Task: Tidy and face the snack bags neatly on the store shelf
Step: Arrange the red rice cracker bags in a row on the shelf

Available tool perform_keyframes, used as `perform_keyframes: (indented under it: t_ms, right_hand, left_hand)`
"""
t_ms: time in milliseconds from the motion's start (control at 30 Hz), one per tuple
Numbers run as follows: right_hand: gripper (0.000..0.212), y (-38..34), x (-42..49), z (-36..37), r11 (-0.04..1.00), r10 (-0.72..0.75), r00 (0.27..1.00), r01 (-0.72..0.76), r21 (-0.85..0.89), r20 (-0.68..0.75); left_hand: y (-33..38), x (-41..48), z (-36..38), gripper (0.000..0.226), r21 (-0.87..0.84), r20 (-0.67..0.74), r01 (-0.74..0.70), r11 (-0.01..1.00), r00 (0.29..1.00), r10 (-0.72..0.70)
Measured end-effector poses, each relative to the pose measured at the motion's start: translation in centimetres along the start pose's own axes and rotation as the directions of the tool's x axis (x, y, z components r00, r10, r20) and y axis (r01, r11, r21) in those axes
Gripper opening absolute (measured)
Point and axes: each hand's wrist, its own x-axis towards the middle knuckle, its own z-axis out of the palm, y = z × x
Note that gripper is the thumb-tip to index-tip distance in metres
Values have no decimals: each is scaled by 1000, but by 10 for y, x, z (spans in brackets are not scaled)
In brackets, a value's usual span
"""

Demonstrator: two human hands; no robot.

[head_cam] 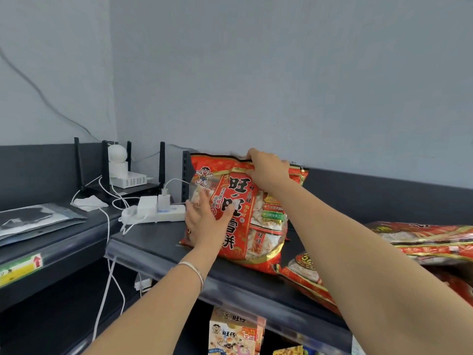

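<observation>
A large red snack bag [261, 226] stands upright on the dark top shelf [158, 245], leaning back against the grey wall. My right hand [267, 171] pinches its top edge. My left hand [207, 219] lies flat with fingers spread against the bag's lower left front. To the right, two more red snack bags lie flat: one [430, 239] on top at the far right, another [307, 280] partly under it at the shelf's front edge.
A white power strip with plugged chargers [158, 210] and loose cables sits just left of the upright bag. A router with black antennas and a white camera [120, 170] stand behind it. Boxed snacks [234, 331] show on the shelf below.
</observation>
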Motion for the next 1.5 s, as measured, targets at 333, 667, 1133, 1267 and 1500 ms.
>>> perform_keyframes:
  t_ms: [333, 667, 1133, 1267, 1500]
  right_hand:
    - [54, 6, -13, 11, 986, -31, 999, 32, -166, 11]
    - [52, 17, -28, -6, 983, -40, 993, 19, -183, -110]
    - [46, 126, -119, -54, 965, 178, 984, -177, -193, -12]
    - [46, 158, -143, -69, 958, 217, 974, -200, -203, 64]
    - [45, 213, -180, -100, 965, 195, 973, -169, -203, 120]
  left_hand:
    - [3, 19, 1, 73, 164, 181, -198, 966, 969, 167]
    - [26, 3, -8, 39, 176, 16, -495, 851, 866, 500]
    - [85, -81, 60, 31, 64, 266, -743, 666, 656, 707]
    - [102, -107, 79, 34, 63, 356, -710, 702, 673, 649]
    - [134, -157, 107, 35, 104, 387, -632, 768, 737, 554]
